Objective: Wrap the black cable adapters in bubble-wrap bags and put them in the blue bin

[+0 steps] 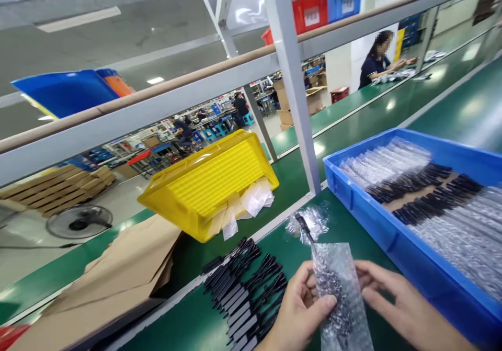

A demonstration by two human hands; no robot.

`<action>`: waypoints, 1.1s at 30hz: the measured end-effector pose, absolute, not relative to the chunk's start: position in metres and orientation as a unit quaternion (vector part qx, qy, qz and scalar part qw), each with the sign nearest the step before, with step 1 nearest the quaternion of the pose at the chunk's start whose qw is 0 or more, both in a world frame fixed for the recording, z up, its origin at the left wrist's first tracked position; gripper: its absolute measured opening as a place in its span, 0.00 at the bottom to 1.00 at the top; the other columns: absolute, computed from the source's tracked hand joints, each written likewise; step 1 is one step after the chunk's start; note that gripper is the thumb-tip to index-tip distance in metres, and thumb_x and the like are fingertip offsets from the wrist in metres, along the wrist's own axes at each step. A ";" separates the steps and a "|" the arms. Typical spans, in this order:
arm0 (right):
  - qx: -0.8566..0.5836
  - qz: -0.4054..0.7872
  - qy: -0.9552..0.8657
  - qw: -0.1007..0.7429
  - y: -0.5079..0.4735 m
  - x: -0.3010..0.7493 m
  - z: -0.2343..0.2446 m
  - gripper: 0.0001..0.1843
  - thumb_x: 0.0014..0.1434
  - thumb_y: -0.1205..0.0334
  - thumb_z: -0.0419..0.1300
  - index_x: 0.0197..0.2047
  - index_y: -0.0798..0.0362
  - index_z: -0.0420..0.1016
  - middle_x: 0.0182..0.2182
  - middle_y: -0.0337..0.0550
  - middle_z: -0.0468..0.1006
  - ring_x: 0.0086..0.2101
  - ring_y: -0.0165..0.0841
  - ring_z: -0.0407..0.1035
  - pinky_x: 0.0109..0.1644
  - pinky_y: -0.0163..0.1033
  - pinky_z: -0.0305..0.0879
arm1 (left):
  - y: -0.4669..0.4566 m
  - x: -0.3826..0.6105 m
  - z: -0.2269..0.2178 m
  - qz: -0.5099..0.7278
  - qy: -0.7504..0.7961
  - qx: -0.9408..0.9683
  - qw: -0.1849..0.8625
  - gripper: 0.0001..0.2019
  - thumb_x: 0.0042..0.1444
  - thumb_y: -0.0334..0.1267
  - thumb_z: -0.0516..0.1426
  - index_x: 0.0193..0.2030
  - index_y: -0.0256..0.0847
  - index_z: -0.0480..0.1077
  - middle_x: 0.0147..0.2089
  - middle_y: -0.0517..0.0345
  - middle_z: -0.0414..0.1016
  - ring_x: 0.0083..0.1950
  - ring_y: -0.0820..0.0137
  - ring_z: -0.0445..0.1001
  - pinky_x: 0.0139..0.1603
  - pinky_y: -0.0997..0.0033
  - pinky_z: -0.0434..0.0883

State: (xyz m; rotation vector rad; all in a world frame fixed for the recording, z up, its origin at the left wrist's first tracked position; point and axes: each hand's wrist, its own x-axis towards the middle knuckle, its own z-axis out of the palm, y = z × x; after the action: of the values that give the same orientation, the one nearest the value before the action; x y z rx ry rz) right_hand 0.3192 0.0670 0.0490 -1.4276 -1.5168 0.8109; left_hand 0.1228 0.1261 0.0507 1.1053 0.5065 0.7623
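Note:
A clear bubble-wrap bag (343, 288) stands nearly upright in front of me. Inside it is a slim black part with a cable-like end (304, 228) that sticks out of the top. My left hand (309, 298) grips the bag, its thumb pressed on the front. At the bag's right edge, my right hand (386, 291) holds it with curled fingers, the tips partly hidden behind the plastic. Rows of similar black parts (239, 301) lie on the green bench to the left. Behind the bag is a small heap of crumpled clear plastic (316, 220).
A blue tray (364, 228) with rows of bagged black parts stands at right. Farther back, a tilted yellow bin (207, 178) holds empty bubble bags (254, 199). Flattened cardboard (113, 278) lies left. A metal post (292, 84) rises ahead; a co-worker (378, 63) sits beyond.

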 end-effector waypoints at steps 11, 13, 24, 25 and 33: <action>-0.634 -0.002 -0.650 0.419 -0.001 0.428 0.142 0.09 0.66 0.60 0.56 0.36 0.49 0.77 0.30 0.37 0.79 0.31 0.30 0.74 0.35 0.31 0.67 | 0.155 0.229 0.111 0.318 0.158 0.816 0.457 0.11 0.61 0.43 0.55 0.45 0.41 0.73 0.43 0.50 0.76 0.46 0.63 0.74 0.49 0.65 0.71; -0.677 -0.094 -0.615 0.393 -0.011 0.467 0.159 0.09 0.66 0.59 0.56 0.39 0.48 0.77 0.34 0.36 0.81 0.33 0.32 0.75 0.37 0.34 0.67 | 0.165 0.276 0.128 0.281 0.114 0.866 0.397 0.09 0.63 0.40 0.53 0.45 0.42 0.72 0.44 0.51 0.76 0.47 0.63 0.74 0.49 0.65 0.70; -0.800 -0.283 -0.470 0.242 -0.023 0.605 0.174 0.17 0.66 0.54 0.50 0.39 0.47 0.79 0.38 0.38 0.83 0.34 0.42 0.77 0.31 0.41 0.66 | 0.174 0.522 0.103 0.130 0.042 0.978 0.157 0.13 0.61 0.40 0.54 0.48 0.36 0.71 0.50 0.44 0.76 0.54 0.55 0.72 0.56 0.53 0.67; -0.801 -0.280 -0.471 0.241 -0.024 0.608 0.170 0.17 0.66 0.53 0.50 0.39 0.46 0.79 0.38 0.38 0.83 0.34 0.42 0.77 0.31 0.41 0.66 | 0.174 0.525 0.098 0.121 0.041 0.979 0.158 0.12 0.60 0.40 0.54 0.47 0.36 0.71 0.49 0.45 0.76 0.54 0.55 0.72 0.56 0.52 0.67; -0.813 -0.207 -0.483 0.253 0.026 0.610 0.169 0.16 0.64 0.54 0.50 0.38 0.46 0.78 0.34 0.40 0.83 0.33 0.42 0.77 0.31 0.39 0.63 | 0.182 0.519 0.096 0.274 0.117 0.936 0.188 0.21 0.59 0.43 0.56 0.55 0.33 0.61 0.54 0.38 0.68 0.58 0.55 0.66 0.59 0.53 0.64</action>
State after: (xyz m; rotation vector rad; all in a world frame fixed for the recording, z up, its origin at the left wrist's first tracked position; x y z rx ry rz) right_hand 0.6103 0.0259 0.1688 -2.2096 -1.3130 -0.5618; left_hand 0.5191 0.1817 0.0957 2.6331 0.3305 0.7700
